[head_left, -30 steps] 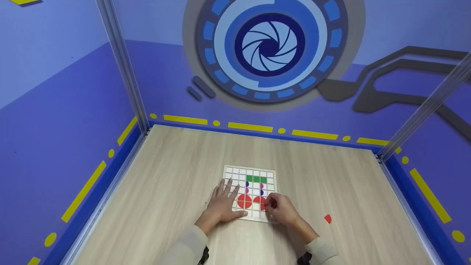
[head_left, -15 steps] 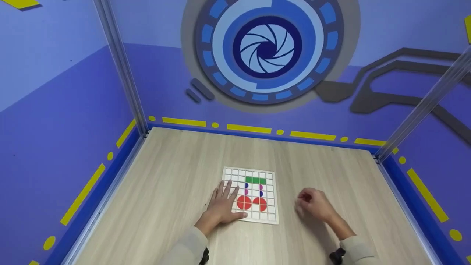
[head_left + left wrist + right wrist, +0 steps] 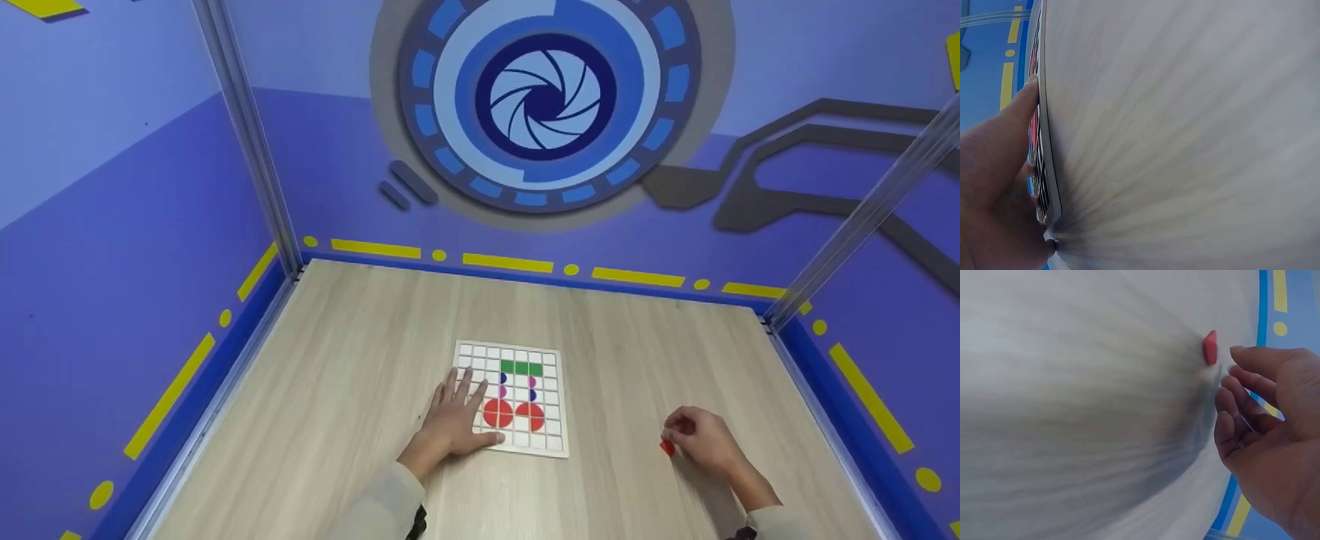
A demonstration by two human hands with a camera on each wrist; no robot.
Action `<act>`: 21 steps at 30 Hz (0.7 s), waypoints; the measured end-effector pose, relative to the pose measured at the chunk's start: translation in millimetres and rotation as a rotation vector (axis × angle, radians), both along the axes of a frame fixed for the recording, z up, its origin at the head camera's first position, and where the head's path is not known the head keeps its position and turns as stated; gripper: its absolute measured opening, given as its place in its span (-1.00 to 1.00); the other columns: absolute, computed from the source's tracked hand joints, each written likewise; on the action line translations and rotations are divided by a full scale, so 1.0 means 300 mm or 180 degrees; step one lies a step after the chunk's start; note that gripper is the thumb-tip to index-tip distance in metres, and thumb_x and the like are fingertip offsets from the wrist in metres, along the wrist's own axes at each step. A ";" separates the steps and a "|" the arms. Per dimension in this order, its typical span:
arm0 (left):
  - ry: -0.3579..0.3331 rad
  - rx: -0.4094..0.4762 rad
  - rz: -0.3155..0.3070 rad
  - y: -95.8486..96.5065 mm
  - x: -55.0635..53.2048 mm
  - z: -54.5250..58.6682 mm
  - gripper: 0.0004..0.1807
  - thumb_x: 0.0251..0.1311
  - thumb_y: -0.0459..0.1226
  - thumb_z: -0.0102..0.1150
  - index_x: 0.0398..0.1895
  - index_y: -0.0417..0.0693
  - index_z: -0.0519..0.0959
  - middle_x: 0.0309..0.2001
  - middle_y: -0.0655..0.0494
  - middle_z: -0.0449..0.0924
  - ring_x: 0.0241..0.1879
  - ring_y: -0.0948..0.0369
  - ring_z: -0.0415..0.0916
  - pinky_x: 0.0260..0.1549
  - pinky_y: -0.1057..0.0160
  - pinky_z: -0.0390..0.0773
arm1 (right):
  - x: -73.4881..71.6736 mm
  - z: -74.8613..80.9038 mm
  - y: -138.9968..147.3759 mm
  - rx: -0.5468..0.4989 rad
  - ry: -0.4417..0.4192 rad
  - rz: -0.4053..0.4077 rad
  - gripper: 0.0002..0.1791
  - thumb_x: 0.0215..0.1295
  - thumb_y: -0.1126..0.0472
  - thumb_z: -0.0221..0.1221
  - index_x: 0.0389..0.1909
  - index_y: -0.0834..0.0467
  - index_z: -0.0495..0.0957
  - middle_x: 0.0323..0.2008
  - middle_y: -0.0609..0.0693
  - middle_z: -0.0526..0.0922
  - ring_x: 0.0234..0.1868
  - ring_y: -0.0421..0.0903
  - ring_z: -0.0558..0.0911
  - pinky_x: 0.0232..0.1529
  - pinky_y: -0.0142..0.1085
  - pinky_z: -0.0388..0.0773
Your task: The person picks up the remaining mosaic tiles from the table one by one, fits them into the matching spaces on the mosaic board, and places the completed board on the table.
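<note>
Red piece (image 3: 667,448): lying loose on the wood-grained table (image 3: 375,337), right of the gridded board (image 3: 553,441) and well apart from it.
Piece risk: being small, it could be skidding or flipping if the fingertips are pressing its edge instead of pinching it.
Right hand (image 3: 705,444): 2 fingertips, thumb and index, are standing narrowly apart just beside the red piece, apparently holding nothing; the other fingers are curling loosely.
Left hand (image 3: 454,424): fingers are spreading wide and resting on the board; by slipping, they could be jolting the coloured shapes (image 3: 498,412).
</note>
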State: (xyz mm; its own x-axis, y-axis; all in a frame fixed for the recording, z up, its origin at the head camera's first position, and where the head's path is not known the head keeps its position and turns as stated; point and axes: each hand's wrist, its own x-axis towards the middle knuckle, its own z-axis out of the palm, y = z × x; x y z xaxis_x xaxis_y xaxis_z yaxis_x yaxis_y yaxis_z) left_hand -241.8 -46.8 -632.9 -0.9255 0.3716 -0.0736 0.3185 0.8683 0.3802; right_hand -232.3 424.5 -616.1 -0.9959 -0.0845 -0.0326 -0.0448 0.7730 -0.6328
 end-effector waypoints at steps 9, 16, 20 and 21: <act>0.0005 -0.0015 -0.0015 -0.002 0.000 0.006 0.16 0.25 0.39 0.25 0.70 -0.10 0.13 0.71 -0.22 -0.17 0.67 -0.27 -0.29 0.59 -0.26 -0.09 | 0.041 -0.013 0.011 -0.0169 -0.0280 0.0073 -0.73 0.28 0.30 0.47 -0.09 0.27 0.62 -0.31 0.01 0.63 -0.30 -0.10 0.57 -0.35 -0.37 0.51; -0.0026 0.0001 -0.0012 -0.004 -0.010 -0.015 0.17 0.25 0.39 0.23 0.71 -0.07 0.10 0.72 -0.22 -0.22 0.67 -0.27 -0.35 0.59 -0.26 -0.15 | 0.048 -0.022 0.008 -0.0259 -0.0270 -0.0019 -0.79 0.27 0.38 0.44 -0.14 0.24 0.63 -0.32 0.02 0.62 -0.31 -0.12 0.55 -0.40 -0.38 0.52; -0.0024 0.0022 -0.0007 -0.004 -0.014 -0.030 0.17 0.25 0.41 0.21 0.72 -0.05 0.07 0.72 -0.21 -0.26 0.68 -0.26 -0.40 0.60 -0.26 -0.20 | 0.046 -0.023 0.008 -0.0336 -0.0274 -0.0062 -0.83 0.31 0.38 0.43 -0.17 0.25 0.64 -0.34 0.03 0.63 -0.35 -0.12 0.55 -0.44 -0.38 0.52; -0.0022 0.0044 -0.0011 -0.003 -0.014 -0.030 0.17 0.25 0.41 0.20 0.72 -0.05 0.07 0.72 -0.21 -0.26 0.68 -0.26 -0.40 0.59 -0.26 -0.20 | 0.045 -0.022 0.007 -0.0338 -0.0274 -0.0090 -0.83 0.31 0.38 0.43 -0.17 0.24 0.64 -0.34 0.03 0.63 -0.35 -0.12 0.55 -0.44 -0.38 0.52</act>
State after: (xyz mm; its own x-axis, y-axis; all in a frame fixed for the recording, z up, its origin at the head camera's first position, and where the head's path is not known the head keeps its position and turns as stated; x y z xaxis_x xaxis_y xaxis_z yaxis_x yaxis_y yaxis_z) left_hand -246.2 -47.7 -641.9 -0.9237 0.3759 -0.0747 0.3188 0.8619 0.3942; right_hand -218.8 426.5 -622.6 -0.9918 -0.0638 -0.1104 0.0341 0.7016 -0.7118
